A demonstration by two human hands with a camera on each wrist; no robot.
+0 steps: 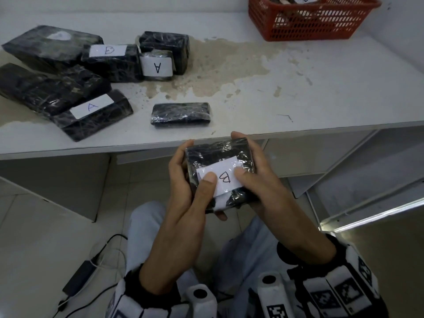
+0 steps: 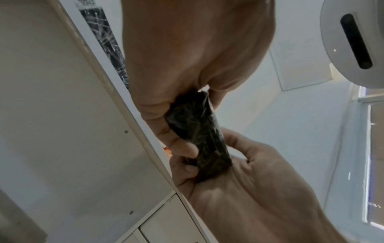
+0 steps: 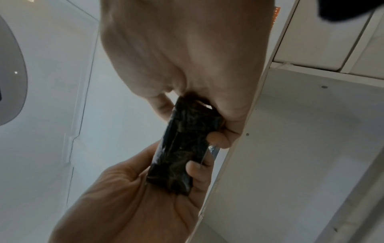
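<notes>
- Left hand (image 1: 181,187) and right hand (image 1: 263,187) both grasp 1 black film-wrapped packet (image 1: 215,152). The fingers curl under it and the 2 thumbs press on its white label (image 1: 227,166).
- It is held in the air above the person's lap, just short of the table's front edge.
- Its labelled broad face is turned up, and the handwritten B reads upside down from the head view.
- Its long axis appears to run away from the person, leaning slightly right, with the far end toward the table edge.
- White table (image 1: 321,92) bears a tan stain (image 1: 229,65), 1 lone packet (image 1: 180,114), a cluster of packets (image 1: 57,88) at left and a red basket (image 1: 309,31) at far right.
- Pale floor tiles (image 1: 34,237) lie below, with a black power adapter (image 1: 80,278).
</notes>
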